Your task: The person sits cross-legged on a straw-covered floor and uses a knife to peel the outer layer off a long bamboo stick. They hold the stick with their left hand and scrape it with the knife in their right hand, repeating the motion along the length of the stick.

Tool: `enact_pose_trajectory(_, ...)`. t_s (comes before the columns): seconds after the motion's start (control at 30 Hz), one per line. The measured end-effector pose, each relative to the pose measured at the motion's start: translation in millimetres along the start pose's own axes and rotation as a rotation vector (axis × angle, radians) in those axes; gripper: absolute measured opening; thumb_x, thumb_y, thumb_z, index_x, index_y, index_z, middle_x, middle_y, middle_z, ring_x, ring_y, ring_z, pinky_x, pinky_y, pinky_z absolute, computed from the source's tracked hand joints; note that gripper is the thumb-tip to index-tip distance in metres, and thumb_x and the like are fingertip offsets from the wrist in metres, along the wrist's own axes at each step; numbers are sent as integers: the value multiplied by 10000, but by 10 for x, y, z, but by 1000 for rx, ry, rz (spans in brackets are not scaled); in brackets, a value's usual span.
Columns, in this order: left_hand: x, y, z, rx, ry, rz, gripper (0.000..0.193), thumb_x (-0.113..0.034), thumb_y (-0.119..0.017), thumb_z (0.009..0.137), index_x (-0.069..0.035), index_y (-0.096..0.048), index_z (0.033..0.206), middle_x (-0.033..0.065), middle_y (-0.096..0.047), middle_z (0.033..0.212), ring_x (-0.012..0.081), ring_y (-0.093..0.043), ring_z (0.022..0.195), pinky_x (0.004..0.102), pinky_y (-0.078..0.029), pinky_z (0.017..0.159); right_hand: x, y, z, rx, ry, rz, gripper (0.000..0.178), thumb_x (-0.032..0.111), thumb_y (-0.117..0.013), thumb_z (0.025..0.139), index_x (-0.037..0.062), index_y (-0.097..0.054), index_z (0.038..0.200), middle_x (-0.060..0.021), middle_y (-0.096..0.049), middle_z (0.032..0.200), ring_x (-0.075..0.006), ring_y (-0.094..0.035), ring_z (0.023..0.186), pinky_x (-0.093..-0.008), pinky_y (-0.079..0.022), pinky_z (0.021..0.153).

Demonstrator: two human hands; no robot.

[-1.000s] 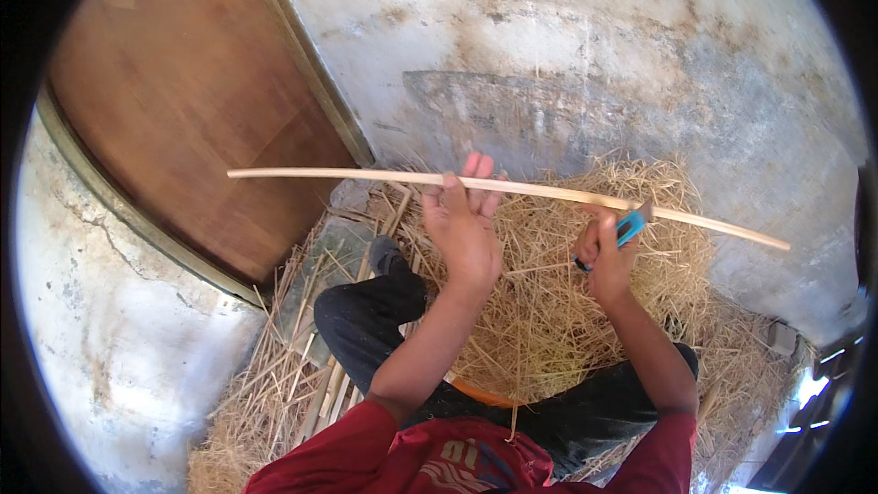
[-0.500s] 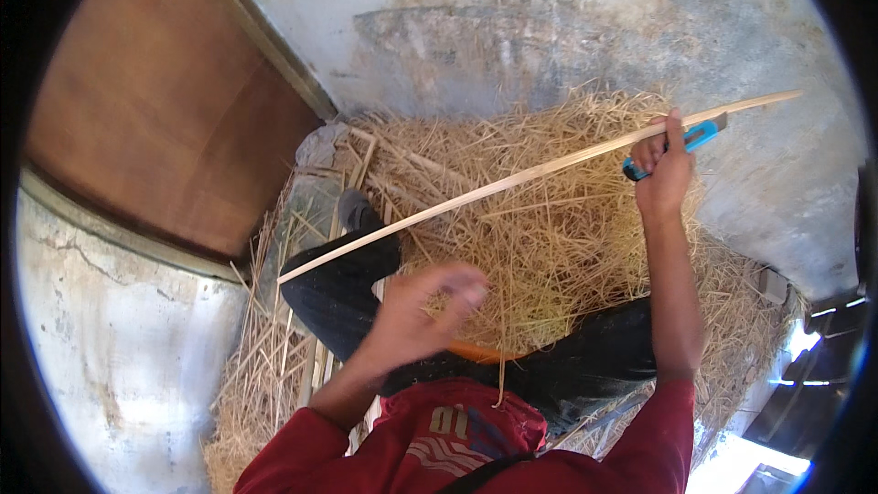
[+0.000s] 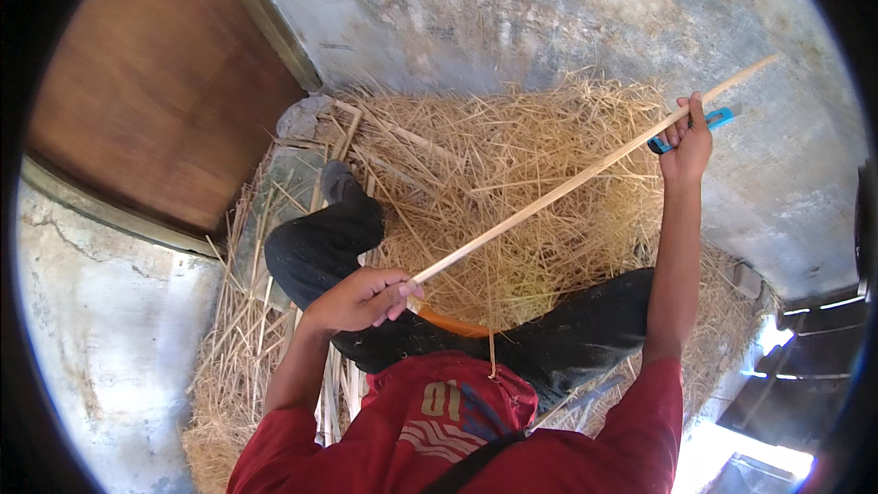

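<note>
A long pale strip, looking like split bamboo or wood, runs slantwise from lower left to upper right across my lap. My left hand is closed around its near end. Toward the far end, my right hand pinches the strip under the thumb. That same hand also holds a blue utility knife, its blade end pointing right, just below the strip. An orange thing lies between my legs, partly hidden by my shirt and the straw.
Straw-like shavings are heaped between my legs and against the stained wall. More long strips lie by my left side. A brown door panel stands at the left, a small block at the right.
My left hand has gone from loose and off the strip to gripping its near end. The strip has tilted more steeply, and my right hand has moved slightly right and up.
</note>
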State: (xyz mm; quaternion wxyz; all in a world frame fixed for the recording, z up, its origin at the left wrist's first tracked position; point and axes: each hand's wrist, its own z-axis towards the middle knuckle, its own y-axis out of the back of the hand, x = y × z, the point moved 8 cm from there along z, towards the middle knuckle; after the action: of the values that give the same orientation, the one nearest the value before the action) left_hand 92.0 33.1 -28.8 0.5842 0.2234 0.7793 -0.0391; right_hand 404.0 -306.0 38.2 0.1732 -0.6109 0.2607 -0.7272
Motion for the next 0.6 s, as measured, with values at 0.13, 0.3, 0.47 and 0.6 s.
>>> enact_pose_trajectory(0.13, 136, -294, -2, 62, 5, -212, 278, -199, -413, 1009, -28, -564, 1168, -35, -462, 674, 41, -406, 539, 199, -353, 496, 20, 101, -7, -6, -5, -73, 335, 313, -539, 956, -20, -552, 918, 41, -282, 520, -72, -265, 415, -244, -239, 410)
enact_pose_trajectory(0.3, 247, -589, 16, 49, -53, -499, 307, -196, -429, 1005, -8, -536, 1222, -41, -437, 642, 22, -379, 515, 171, -301, 454, 40, 21, -511, -11, -26, -331, 463, 417, -463, 971, -35, -564, 994, 35, -318, 523, -62, -305, 430, -234, -267, 422)
enact_pose_trajectory(0.47, 144, -616, 10, -5, -176, -445, 347, -233, -402, 1016, 2, -501, 1252, -47, -424, 629, 20, -370, 487, 171, -306, 433, -335, -139, -1849, 360, 224, -1077, 531, 507, -519, 898, -14, -600, 959, -59, -466, 564, -217, -483, 488, -324, -386, 475)
enact_pose_trajectory(0.6, 32, -742, -74, 32, -132, -470, 342, -215, -405, 1014, -11, -497, 1273, -49, -425, 632, 17, -373, 504, 178, -318, 447, -525, -503, -2955, 702, 455, -1225, 531, 548, -611, 822, 25, -564, 745, -120, -514, 554, -325, -549, 476, -398, -432, 468)
